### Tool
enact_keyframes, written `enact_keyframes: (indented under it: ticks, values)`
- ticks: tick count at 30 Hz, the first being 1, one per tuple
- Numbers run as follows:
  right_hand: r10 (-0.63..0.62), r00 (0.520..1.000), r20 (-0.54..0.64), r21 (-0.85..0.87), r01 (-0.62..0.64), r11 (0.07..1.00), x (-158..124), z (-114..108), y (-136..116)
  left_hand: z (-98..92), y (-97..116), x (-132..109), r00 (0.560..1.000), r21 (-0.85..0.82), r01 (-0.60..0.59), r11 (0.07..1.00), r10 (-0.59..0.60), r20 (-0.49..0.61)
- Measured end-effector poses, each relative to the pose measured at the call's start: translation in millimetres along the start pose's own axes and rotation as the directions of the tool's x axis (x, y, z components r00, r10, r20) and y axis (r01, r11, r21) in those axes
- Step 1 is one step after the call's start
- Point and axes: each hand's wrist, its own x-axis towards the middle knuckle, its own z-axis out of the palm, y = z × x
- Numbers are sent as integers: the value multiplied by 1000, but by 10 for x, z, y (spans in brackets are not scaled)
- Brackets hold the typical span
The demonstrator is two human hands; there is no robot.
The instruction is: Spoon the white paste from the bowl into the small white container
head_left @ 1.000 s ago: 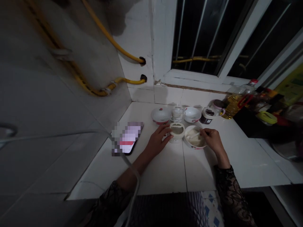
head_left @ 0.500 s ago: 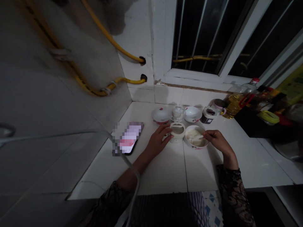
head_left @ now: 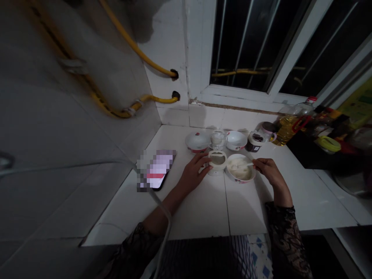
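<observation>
My left hand (head_left: 195, 170) is closed around the left side of a small white-rimmed jar (head_left: 217, 166); its contents look pale and dim. Pinched in the fingers of my right hand (head_left: 266, 168) is the handle of a white spoon (head_left: 250, 164). The spoon's other end sits in the pale, thick-looking contents of a white bowl (head_left: 241, 180), just right of the jar. Whether those contents are paste or powder, I cannot tell. Behind the jar stands a clear container (head_left: 217, 140), between two more white bowls, the left one (head_left: 197, 143) and the right one (head_left: 236, 141).
A phone (head_left: 159, 170) with a lit screen lies left of my left arm. At the back right stand a dark-labelled jar (head_left: 255, 143), an oil bottle (head_left: 286, 130) and a black box (head_left: 305, 151) of condiments. A grey cable (head_left: 162, 209) crosses before my left forearm.
My right hand has drawn the spoon handle slightly right, and the contents of the bowl show a shifted surface. My left hand stays on the jar.
</observation>
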Motion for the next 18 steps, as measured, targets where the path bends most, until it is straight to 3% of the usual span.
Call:
enact_keyframes:
  ticks: [13, 18]
  values:
    - [1, 997, -80, 100, 7, 995, 30, 66, -14, -3, 5, 1, 1000, -7, 17, 1000, -17, 9]
    - [-124, 974, -188, 111, 146, 983, -25, 300, -151, 4, -6, 0, 999, -17, 32, 999, -31, 12]
